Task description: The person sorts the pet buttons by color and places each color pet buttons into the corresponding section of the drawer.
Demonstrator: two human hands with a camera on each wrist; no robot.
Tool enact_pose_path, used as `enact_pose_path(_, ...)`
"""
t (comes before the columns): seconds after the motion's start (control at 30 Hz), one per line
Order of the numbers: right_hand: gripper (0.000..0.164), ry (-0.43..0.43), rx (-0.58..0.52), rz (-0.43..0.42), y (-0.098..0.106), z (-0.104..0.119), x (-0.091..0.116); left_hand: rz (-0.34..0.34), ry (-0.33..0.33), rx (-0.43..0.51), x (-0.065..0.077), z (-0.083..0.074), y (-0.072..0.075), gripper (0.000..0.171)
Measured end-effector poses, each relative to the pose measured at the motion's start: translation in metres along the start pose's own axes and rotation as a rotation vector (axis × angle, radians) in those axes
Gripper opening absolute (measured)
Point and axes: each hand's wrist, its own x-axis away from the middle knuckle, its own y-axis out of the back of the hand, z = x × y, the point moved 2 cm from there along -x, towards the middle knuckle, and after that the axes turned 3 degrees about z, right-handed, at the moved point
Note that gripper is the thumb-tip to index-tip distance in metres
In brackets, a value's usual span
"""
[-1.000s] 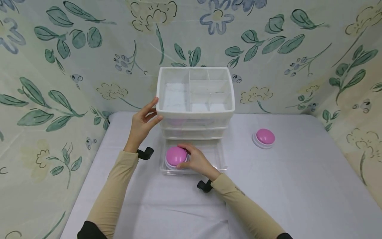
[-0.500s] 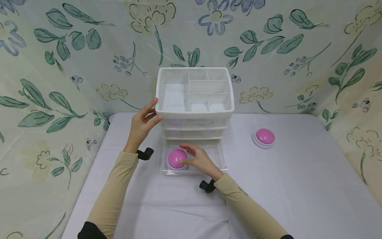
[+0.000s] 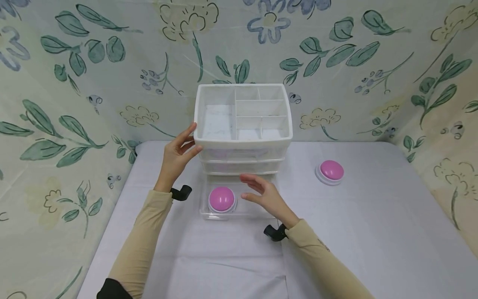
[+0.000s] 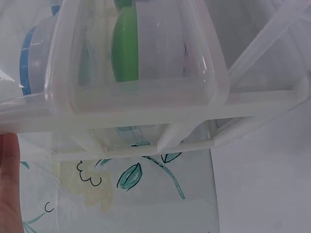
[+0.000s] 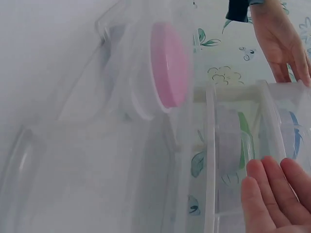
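Observation:
A pink-domed round push button [image 3: 222, 199] with a white base sits in the left part of the pulled-out clear bottom drawer [image 3: 257, 212]. Just right of it, my right hand [image 3: 267, 197] hovers over the drawer, fingers apart and holding nothing. My left hand [image 3: 177, 155] rests against the left front corner of the white drawer unit [image 3: 244, 141], thumb at the front and fingers along the side. Inside the upper drawers, the left wrist view shows a green-topped button [image 4: 126, 46] and a blue-edged one [image 4: 29, 60].
A second pink-domed button [image 3: 331, 171] stands on the white-covered table [image 3: 373, 232] to the right. Divided compartments form the unit's top tray [image 3: 261, 108]. Floral cloth [image 3: 149, 62] hangs behind and at both sides.
My right hand has let go of the pink button in the drawer and drawn back to the right. The left hand has stayed at the unit's corner.

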Motion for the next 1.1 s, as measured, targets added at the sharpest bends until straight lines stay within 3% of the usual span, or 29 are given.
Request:
enact_pose_path(0.27, 0.057, 0.025, -0.029, -0.039, 0.032, 0.004, 0.015, 0.005, 0.005, -0.009, 0.001, -0.019, -0.004, 0.058)
enact_pose_path(0.6, 0.049, 0.067, -0.008, -0.184, 0.075, -0.001, 0.040, 0.001, -0.006, 0.019, 0.002, -0.018, -0.005, 0.058)
enact_pose_path(0.87, 0.055, 0.058, -0.016, -0.343, 0.117, -0.011, 0.060, 0.000, -0.006, 0.026, 0.002, -0.017, -0.005, 0.057)
enact_pose_path(1.03, 0.060, 0.084, -0.081, -0.401, 0.144, -0.017, 0.071, 0.000, -0.004, 0.025, 0.002, -0.017, -0.004, 0.057)
enact_pose_path(1.1, 0.062, 0.067, -0.049, -0.423, 0.154, -0.020, 0.075, 0.000, -0.006, 0.024, 0.002, -0.016, -0.004, 0.057)
